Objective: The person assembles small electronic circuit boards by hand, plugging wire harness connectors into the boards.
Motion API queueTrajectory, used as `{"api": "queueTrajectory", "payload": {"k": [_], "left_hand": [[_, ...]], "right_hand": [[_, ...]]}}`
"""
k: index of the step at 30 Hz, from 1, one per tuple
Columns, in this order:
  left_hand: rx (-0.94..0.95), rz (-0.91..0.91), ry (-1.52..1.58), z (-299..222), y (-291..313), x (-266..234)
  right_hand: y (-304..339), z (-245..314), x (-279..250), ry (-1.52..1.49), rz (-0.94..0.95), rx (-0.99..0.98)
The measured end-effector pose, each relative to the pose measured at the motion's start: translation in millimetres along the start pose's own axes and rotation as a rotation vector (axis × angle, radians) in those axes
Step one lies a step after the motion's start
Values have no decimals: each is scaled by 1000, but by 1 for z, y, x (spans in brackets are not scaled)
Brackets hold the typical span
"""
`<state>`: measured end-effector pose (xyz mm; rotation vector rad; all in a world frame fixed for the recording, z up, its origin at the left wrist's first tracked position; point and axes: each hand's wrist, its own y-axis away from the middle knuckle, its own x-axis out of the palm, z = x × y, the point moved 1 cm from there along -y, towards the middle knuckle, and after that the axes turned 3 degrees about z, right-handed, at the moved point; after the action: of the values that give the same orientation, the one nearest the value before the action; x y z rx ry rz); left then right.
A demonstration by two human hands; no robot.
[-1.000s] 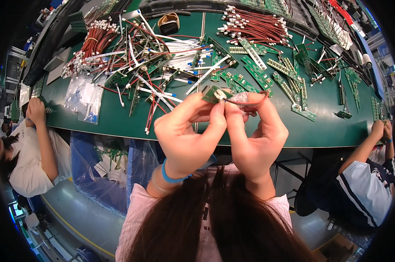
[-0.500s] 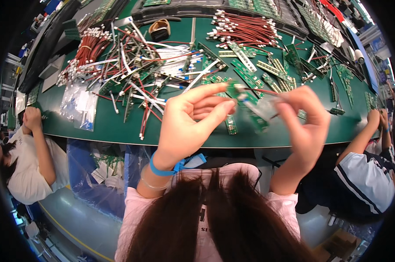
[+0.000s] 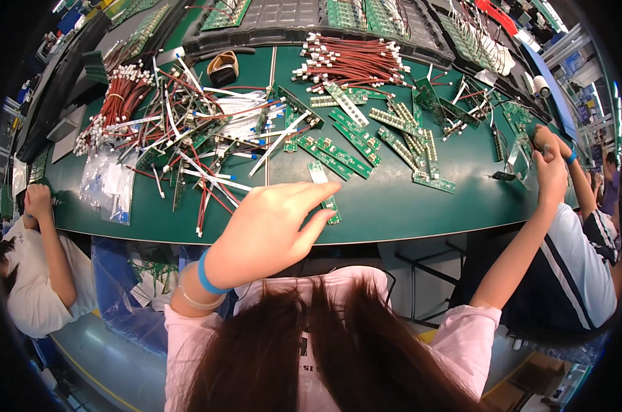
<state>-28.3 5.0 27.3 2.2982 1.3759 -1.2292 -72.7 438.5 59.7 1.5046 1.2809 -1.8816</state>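
The hands have split apart: ½ sec ago both were up over the tabletop (image 3: pixel 393 213) w/ a wired PCB between them, and now that piece is gone from the gap, so the two-handed handling looks done for that one. L hand (image 3: pixel 273 220) hangs nearby, palm down, thumb and fingers loosely parted, apparently w/ nothing in it; a small green PCB (image 3: pixel 317 173) lies just past and partly behind its fingertips (contact unclear). R hand (image 3: pixel 551 172) has swung way out to the right, fingers curled, beside a wired PCB (image 3: pixel 504 176); can't tell if it has hold of anything, as a co-worker's hand (image 3: pixel 546 139) crowds in just beyond. Between the hands, farther out, are loose strip PCBs (image 3: pixel 394 121); beyond L hand, to its left, a cable tangle (image 3: pixel 201 127).
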Motion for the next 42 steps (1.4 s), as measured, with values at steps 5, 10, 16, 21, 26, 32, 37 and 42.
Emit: {"api": "queueTrajectory", "payload": {"k": [5, 10, 16, 21, 26, 32, 37, 42], "left_hand": [[25, 5, -118, -3, -9, -21], [82, 150, -331, 4, -35, -45], [43, 149, -568, 62, -75, -50], [143, 184, -625, 97, -91, -38], [214, 68, -498, 107, -94, -39], [167, 86, -242, 95, -98, -54], [39, 156, -21, 77, -102, -66], [15, 187, 194, 91, -99, -62]], "right_hand": [[18, 73, 25, -575, -78, -394], [35, 150, 31, -556, 74, -558], [63, 203, 20, -822, 51, -751], [95, 246, 7, -919, 233, -966], [114, 262, -4, -1032, 83, -1157], [150, 272, -17, -995, -128, -1461], [154, 280, -22, -1020, 102, -1598], [145, 258, -43, -1395, 625, -1607]]}}
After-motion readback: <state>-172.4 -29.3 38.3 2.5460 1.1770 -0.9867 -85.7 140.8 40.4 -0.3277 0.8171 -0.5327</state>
